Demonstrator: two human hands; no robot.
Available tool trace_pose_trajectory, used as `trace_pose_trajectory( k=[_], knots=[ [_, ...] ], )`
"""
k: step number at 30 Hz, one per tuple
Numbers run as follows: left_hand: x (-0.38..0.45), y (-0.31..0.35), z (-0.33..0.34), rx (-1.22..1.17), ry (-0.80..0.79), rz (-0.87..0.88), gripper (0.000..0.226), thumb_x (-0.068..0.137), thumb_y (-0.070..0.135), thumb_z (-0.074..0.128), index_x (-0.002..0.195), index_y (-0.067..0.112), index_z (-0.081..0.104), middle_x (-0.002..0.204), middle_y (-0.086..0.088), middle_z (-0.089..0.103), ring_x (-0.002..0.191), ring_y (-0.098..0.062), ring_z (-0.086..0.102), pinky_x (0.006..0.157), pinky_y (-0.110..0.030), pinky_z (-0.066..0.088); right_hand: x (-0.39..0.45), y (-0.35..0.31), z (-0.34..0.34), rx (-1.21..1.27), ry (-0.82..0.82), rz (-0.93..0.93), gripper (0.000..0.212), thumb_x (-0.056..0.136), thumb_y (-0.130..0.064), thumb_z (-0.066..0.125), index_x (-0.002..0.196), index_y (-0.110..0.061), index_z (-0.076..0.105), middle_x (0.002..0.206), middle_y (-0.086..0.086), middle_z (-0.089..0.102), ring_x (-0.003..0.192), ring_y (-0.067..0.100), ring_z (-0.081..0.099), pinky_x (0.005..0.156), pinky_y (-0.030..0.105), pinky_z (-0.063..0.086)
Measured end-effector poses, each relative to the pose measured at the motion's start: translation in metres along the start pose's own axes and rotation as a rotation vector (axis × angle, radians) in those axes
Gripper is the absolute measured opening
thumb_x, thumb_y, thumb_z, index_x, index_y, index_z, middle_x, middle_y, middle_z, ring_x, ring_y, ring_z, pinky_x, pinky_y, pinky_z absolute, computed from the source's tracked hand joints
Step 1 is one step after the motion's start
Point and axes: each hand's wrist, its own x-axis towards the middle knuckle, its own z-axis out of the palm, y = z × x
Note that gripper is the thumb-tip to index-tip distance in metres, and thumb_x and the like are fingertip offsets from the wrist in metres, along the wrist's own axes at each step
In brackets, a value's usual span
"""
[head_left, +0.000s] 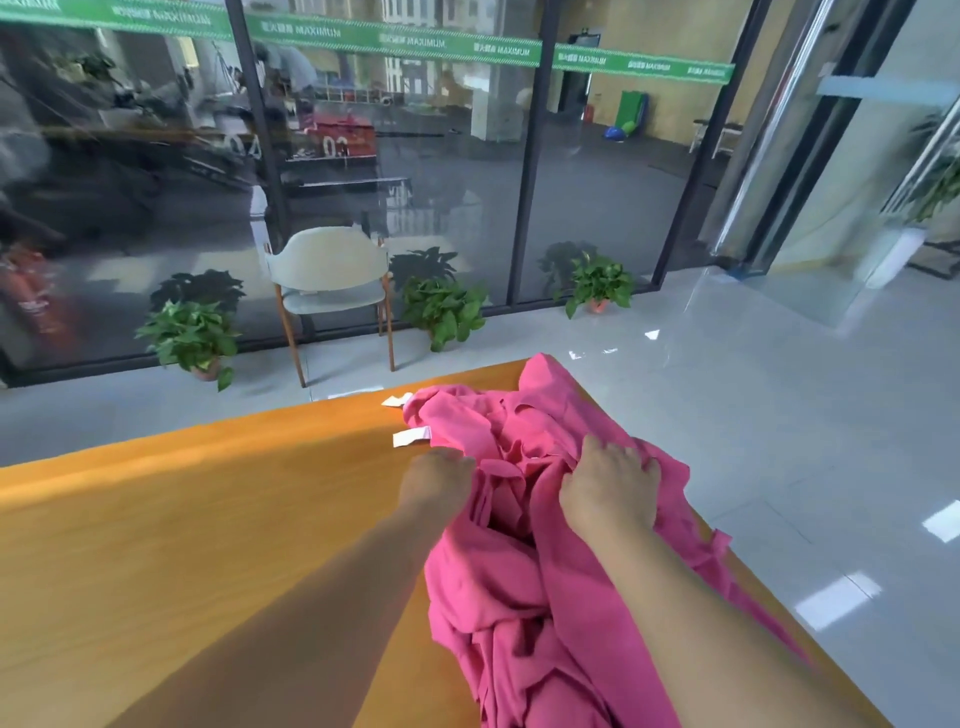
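a pink cloth lies crumpled on the right side of an orange table, running from the far corner down to the near edge, with part of it hanging over the right edge. the left hand sits at the cloth's left border with its fingers bent downward and their tips out of sight, so i cannot tell whether it grasps the cloth or only presses on it. the right hand lies on top of the heap, its fingers curled into the folds and grasping a bunch of cloth. two white tags lie on the table just beside the cloth. past the table stand a pale chair and potted plants along a glass wall
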Motion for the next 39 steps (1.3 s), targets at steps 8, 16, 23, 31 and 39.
trace_pose_trajectory(
  k=[8,16,23,31,39],
  knots=[
    [-0.001,0.008,0.003,0.053,-0.019,-0.03,0.045,0.095,0.035,0.058,0.13,0.006,0.058,0.13,-0.013,0.06,0.117,-0.03,0.057,0.1,-0.039,0.047,0.004,0.003,-0.046,0.826,-0.016,-0.184,0.021,0.101,-0.013,0.044,0.101,-0.005,0.064,0.096,0.006,0.059,0.096,0.025,0.053,0.077,0.032,0.033],
    [-0.007,0.021,-0.003,-0.591,-0.138,-0.15,0.044,0.082,0.049,0.073,0.103,0.01,0.07,0.095,-0.012,0.075,0.09,-0.028,0.071,0.086,-0.045,0.058,-0.004,-0.009,-0.084,1.892,-0.253,0.179,0.017,0.08,-0.014,0.058,0.079,-0.007,0.073,0.087,0.015,0.066,0.08,0.025,0.059,0.085,0.04,0.052],
    [-0.04,0.046,-0.044,-0.87,-0.15,-0.036,0.014,0.092,0.012,0.06,0.102,0.005,0.067,0.091,-0.015,0.072,0.077,-0.025,0.068,0.076,-0.042,0.059,-0.009,-0.041,-0.077,2.012,-0.32,0.179,0.019,0.09,-0.018,0.053,0.077,-0.013,0.066,0.077,0.009,0.063,0.081,0.027,0.06,0.083,0.039,0.051],
    [-0.09,0.077,-0.128,-0.947,-0.068,0.284,0.017,0.097,0.014,0.056,0.108,0.004,0.064,0.088,-0.011,0.07,0.077,-0.022,0.068,0.072,-0.032,0.058,-0.062,-0.105,-0.101,0.834,-0.148,-0.537,0.06,0.073,-0.041,0.078,0.123,-0.021,0.052,0.106,-0.002,0.069,0.1,0.021,0.065,0.088,0.036,0.052],
    [-0.127,0.01,-0.187,-0.713,0.116,0.321,0.076,0.075,0.075,0.063,0.128,0.02,0.061,0.123,-0.003,0.067,0.114,-0.016,0.063,0.103,-0.04,0.045,-0.091,-0.19,-0.14,1.301,-0.074,-0.602,0.022,0.074,-0.024,0.081,0.094,-0.018,0.073,0.096,0.002,0.075,0.094,0.022,0.07,0.088,0.043,0.055]
  ],
)
